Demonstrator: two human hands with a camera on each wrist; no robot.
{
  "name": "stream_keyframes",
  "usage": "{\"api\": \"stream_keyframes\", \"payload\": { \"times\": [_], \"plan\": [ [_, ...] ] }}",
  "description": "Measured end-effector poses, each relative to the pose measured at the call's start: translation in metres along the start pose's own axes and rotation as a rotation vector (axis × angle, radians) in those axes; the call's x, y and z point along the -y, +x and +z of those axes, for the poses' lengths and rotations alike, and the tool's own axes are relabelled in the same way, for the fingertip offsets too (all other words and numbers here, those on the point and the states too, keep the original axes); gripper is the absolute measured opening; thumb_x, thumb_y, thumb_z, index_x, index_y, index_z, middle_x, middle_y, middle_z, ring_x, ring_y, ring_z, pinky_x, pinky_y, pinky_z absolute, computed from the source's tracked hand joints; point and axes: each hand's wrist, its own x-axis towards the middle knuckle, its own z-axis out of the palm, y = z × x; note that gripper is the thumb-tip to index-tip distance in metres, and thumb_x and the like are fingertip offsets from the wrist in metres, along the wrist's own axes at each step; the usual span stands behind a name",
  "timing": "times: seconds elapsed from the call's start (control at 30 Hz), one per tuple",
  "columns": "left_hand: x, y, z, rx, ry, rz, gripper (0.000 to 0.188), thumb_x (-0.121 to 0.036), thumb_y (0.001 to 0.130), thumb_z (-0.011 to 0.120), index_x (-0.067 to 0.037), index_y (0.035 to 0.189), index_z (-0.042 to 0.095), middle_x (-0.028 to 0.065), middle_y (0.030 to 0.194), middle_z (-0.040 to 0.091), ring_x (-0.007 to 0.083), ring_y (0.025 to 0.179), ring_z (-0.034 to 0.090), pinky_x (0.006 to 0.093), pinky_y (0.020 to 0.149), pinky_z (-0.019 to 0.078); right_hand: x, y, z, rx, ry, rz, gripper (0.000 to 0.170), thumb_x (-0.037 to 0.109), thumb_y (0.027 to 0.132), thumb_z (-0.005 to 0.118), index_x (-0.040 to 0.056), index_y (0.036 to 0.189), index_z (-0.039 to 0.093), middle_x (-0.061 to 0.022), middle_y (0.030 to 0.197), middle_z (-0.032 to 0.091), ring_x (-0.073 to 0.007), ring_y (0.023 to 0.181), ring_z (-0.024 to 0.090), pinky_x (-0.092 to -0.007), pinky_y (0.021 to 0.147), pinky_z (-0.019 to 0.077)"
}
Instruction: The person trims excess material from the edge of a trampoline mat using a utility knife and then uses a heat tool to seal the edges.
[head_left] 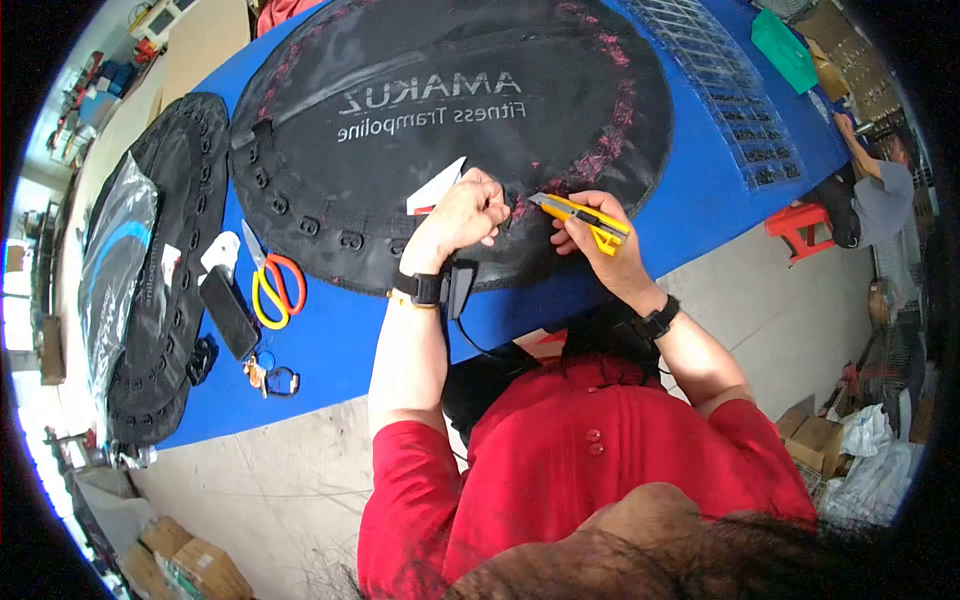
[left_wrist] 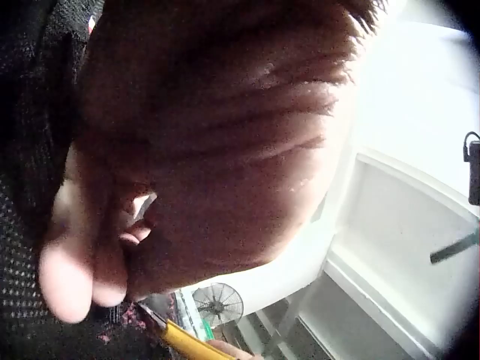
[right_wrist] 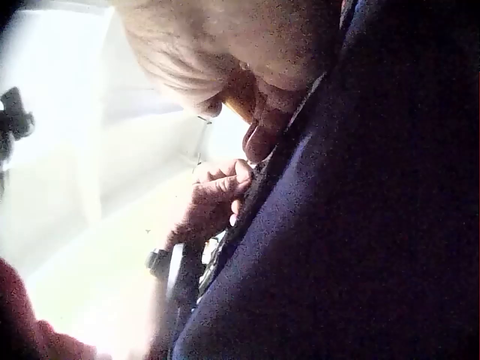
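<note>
A large round black trampoline mat (head_left: 560,110) lies across the blue table, its printed lettering mirrored and pink thread scraps (head_left: 605,155) scattered round its rim. My left hand (head_left: 462,215) rests on the mat's near part, fingers bent, thumb and forefinger pinching at the material. In my right hand (head_left: 622,268) I hold a yellow utility knife (head_left: 575,212). Its blade is out and points at the pink threads beside my left fingers. The left wrist view shows the knife (left_wrist: 187,341) just past the left fingertips. A white pointed piece (head_left: 440,188) lies partly behind my left hand.
Scissors (head_left: 268,285) with red and yellow handles, a black phone (head_left: 229,312) and keys (head_left: 262,375) lie to the left. Another black mat (head_left: 190,150) with clear plastic lies beyond them. A green tray (head_left: 783,50) stands at the far right; a person (head_left: 885,195) sits beside the table.
</note>
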Motion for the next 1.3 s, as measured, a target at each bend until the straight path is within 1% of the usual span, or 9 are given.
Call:
{"api": "stream_keyframes", "payload": {
  "times": [0.2, 0.27, 0.5, 0.6, 0.7, 0.8, 0.97, 1.17, 1.3],
  "plan": [
    [0.002, 0.001, -0.002, 0.040, -0.019, -0.023, 0.023, -0.004, 0.095, 0.068, 0.003, 0.077, 0.057, 0.0117, 0.107, 0.052, 0.0167, 0.067, 0.069, 0.0279, 0.059, 0.0608, 0.005, -0.012, 0.014, 0.016, -0.079, -0.050, 0.034, 0.010, 0.104, 0.065, 0.0031, 0.135, 0.051, -0.0074, 0.114, 0.068, -0.0137, 0.097, 0.072, -0.0289, 0.084, 0.0626],
    [-0.004, -0.001, -0.005, 0.070, 0.014, -0.041, 0.020, -0.004, 0.097, 0.068, 0.002, 0.081, 0.057, 0.0080, 0.105, 0.048, 0.0149, 0.072, 0.068, 0.0257, 0.062, 0.0618, 0.002, -0.012, 0.019, 0.003, -0.072, -0.046, 0.034, 0.009, 0.104, 0.066, 0.0033, 0.134, 0.052, -0.0072, 0.113, 0.068, -0.0134, 0.096, 0.072, -0.0286, 0.083, 0.0622],
    [0.003, 0.002, -0.004, 0.085, 0.000, -0.032, 0.019, -0.003, 0.098, 0.066, 0.003, 0.081, 0.059, 0.0083, 0.105, 0.048, 0.0148, 0.071, 0.067, 0.0257, 0.062, 0.0619, -0.010, -0.010, 0.025, -0.013, -0.190, -0.104, 0.030, 0.007, 0.102, 0.067, 0.0040, 0.129, 0.054, -0.0053, 0.104, 0.069, -0.0106, 0.093, 0.071, -0.0275, 0.080, 0.0600],
    [0.004, 0.002, -0.004, 0.085, -0.002, -0.034, 0.019, -0.003, 0.097, 0.067, 0.003, 0.081, 0.059, 0.0086, 0.105, 0.048, 0.0148, 0.071, 0.067, 0.0258, 0.062, 0.0618, -0.016, -0.009, 0.023, -0.003, -0.333, -0.121, 0.034, 0.008, 0.103, 0.067, 0.0037, 0.134, 0.052, -0.0083, 0.111, 0.070, -0.0134, 0.095, 0.072, -0.0285, 0.084, 0.0608],
    [0.003, 0.001, -0.005, 0.084, -0.006, -0.040, 0.020, -0.004, 0.097, 0.067, 0.003, 0.081, 0.059, 0.0088, 0.106, 0.048, 0.0147, 0.071, 0.068, 0.0258, 0.062, 0.0617, -0.015, -0.007, 0.027, -0.066, -0.537, -0.252, 0.037, 0.014, 0.096, 0.076, 0.0054, 0.126, 0.055, -0.0142, 0.104, 0.073, -0.0277, 0.094, 0.076, -0.0372, 0.078, 0.0592],
    [0.001, 0.001, -0.005, 0.084, -0.005, -0.053, 0.020, -0.004, 0.097, 0.068, 0.003, 0.080, 0.059, 0.0091, 0.108, 0.049, 0.0146, 0.071, 0.068, 0.0257, 0.062, 0.0611, -0.005, -0.008, 0.032, -0.074, -0.607, -0.287, 0.039, 0.016, 0.093, 0.078, 0.0057, 0.124, 0.055, -0.0178, 0.108, 0.072, -0.0364, 0.097, 0.074, -0.0405, 0.078, 0.0589],
    [0.011, 0.005, -0.001, 0.031, -0.038, -0.019, 0.024, -0.005, 0.094, 0.070, 0.004, 0.076, 0.057, 0.0142, 0.111, 0.055, 0.0176, 0.064, 0.071, 0.0303, 0.058, 0.0597, -0.010, -0.011, 0.030, -0.039, -0.562, -0.223, 0.037, 0.014, 0.094, 0.076, 0.0060, 0.124, 0.055, -0.0176, 0.107, 0.072, -0.0369, 0.098, 0.074, -0.0407, 0.078, 0.0592],
    [0.019, 0.005, -0.004, 0.048, -0.029, -0.009, 0.021, -0.005, 0.094, 0.069, 0.003, 0.078, 0.059, 0.0123, 0.096, 0.058, 0.0169, 0.060, 0.069, 0.0313, 0.055, 0.0556, -0.002, -0.019, 0.035, 0.002, -0.571, -0.255, 0.039, 0.014, 0.094, 0.076, 0.0060, 0.125, 0.053, -0.0179, 0.109, 0.069, -0.0375, 0.098, 0.073, -0.0414, 0.079, 0.0590],
    [0.017, 0.006, -0.005, 0.064, 0.044, 0.104, 0.023, -0.005, 0.094, 0.070, 0.002, 0.075, 0.058, 0.0104, 0.086, 0.055, 0.0172, 0.058, 0.068, 0.0339, 0.055, 0.0543, -0.006, -0.021, 0.032, -0.001, -0.623, -0.299, 0.041, 0.018, 0.095, 0.075, 0.0083, 0.128, 0.052, -0.0186, 0.107, 0.070, -0.0387, 0.099, 0.073, -0.0427, 0.079, 0.0589]
  ]
}}
